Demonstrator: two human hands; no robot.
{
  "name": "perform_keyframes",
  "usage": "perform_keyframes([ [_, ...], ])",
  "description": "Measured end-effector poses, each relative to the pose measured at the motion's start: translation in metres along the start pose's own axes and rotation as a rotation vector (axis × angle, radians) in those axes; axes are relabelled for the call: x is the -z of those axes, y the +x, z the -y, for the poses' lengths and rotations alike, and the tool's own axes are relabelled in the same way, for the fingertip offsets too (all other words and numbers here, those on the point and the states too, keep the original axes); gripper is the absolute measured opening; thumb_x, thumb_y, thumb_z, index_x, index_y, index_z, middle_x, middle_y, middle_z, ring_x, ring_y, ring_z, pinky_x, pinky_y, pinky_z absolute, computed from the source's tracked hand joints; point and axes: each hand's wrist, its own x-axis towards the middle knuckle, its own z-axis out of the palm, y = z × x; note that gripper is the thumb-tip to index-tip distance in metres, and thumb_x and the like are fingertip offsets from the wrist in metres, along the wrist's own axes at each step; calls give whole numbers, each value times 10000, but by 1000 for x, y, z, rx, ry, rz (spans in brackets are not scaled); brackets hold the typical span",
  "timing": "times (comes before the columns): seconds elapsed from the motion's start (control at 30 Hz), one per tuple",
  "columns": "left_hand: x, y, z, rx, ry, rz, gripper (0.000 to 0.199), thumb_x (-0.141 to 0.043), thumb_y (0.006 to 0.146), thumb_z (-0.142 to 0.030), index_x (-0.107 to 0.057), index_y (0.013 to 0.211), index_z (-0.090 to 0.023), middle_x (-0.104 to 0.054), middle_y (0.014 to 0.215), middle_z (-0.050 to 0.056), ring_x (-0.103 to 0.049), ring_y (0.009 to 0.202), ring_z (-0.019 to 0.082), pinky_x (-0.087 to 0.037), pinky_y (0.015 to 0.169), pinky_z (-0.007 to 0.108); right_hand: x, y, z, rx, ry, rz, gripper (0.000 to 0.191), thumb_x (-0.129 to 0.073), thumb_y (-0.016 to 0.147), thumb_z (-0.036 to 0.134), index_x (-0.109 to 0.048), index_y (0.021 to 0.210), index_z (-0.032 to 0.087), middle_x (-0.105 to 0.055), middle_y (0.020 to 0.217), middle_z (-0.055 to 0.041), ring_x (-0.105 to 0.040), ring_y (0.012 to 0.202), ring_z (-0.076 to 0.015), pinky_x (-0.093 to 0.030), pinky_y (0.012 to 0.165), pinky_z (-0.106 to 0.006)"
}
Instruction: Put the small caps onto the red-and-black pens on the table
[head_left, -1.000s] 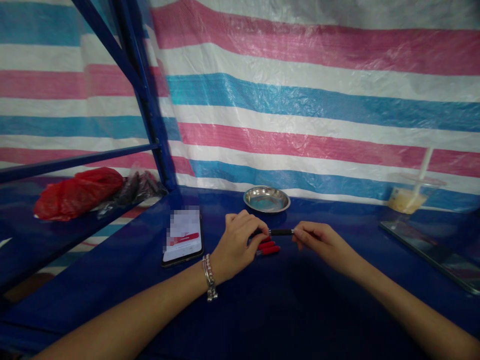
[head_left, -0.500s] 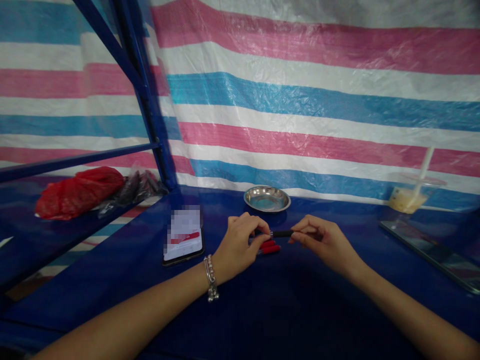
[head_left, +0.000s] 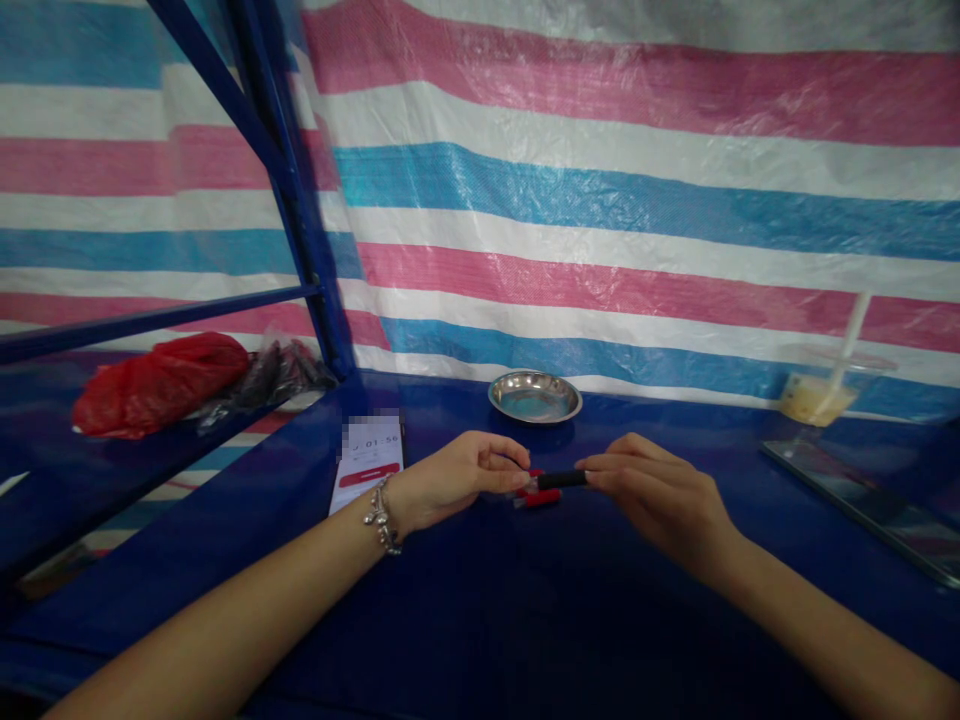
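Observation:
A dark pen-like stick [head_left: 562, 480] lies level between my hands. My left hand [head_left: 461, 478], with a silver bracelet at the wrist, pinches its left end, which looks clear or pale. My right hand [head_left: 667, 500] holds the right end between thumb and fingers. Just under and behind the stick, red pieces like pen caps [head_left: 543, 498] rest on the blue table [head_left: 540, 620]. Their left parts are partly hidden by my left hand.
A round metal dish [head_left: 535, 398] sits behind my hands. A lit phone [head_left: 369, 465] lies by my left forearm. At the right are a drink cup with straw [head_left: 817, 395] and a dark flat device [head_left: 855, 505]. A red bag [head_left: 165, 385] lies far left.
My left hand has turned and lowered, its wrist shifting left over the phone's lower part. My right hand has turned with its back more upward. The stick sits slightly lower.

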Motion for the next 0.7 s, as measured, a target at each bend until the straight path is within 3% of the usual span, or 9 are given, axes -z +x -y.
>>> perform_keyframes([
  [0.2,5,-4,-8,74,35,73,205,-680,610,-170,-542,745,-98,-608,683,21,-519,617,66,-310,552,162,3,1,7,124,-128,31,235,-510,735,13,-503,948,111,-575,996,-89,-478,820,-160,-458,653,-278],
  [0.47,9,-5,-5,170,122,160,283,-673,629,-238,-549,848,-110,-613,715,39,-488,592,64,-274,500,160,9,6,18,280,-421,53,96,-470,777,62,-522,839,113,-617,885,-86,-532,744,-161,-460,626,-286],
  [0.7,7,-9,-9,218,46,312,287,-655,659,-223,-487,875,-139,-563,704,9,-486,616,69,-292,527,164,13,12,25,343,-481,40,127,-449,780,64,-548,755,139,-638,860,-79,-561,735,-164,-457,641,-286],
])
